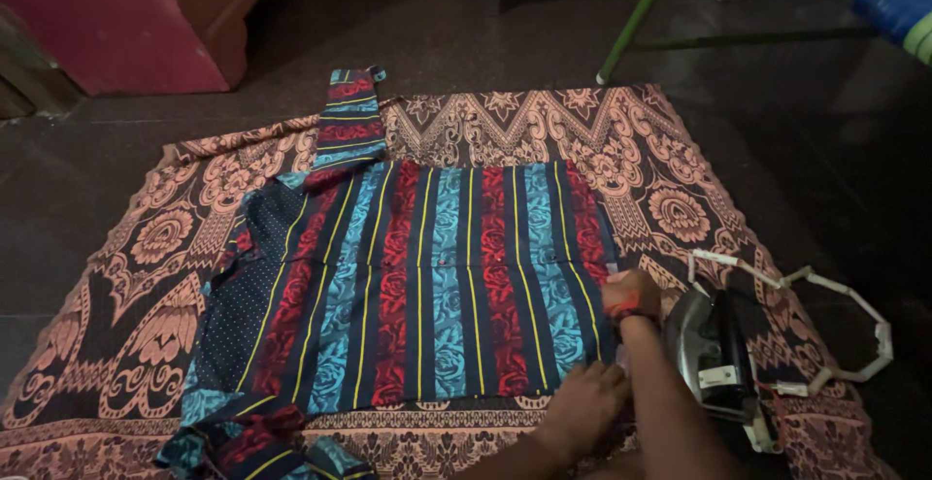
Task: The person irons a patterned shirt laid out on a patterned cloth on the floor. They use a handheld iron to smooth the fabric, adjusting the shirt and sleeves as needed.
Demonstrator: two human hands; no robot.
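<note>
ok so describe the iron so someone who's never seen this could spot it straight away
Start from the big patterned floor cloth with the striped garment spread on it. At the garment's right edge, just beyond the person's right hand, the iron rests on the cloth. It is the only hard, dark, shiny thing there, with a pale segmented cord looping off to its right.

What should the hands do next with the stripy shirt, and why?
Probably smooth the right edge flat. Both hands, left and right, rest on that edge of the blue, red and yellow striped cloth shirt, spread on the brown patterned mat. The dark electric iron sits beside them, unheld, so the cloth likely gets flattened first.
</note>
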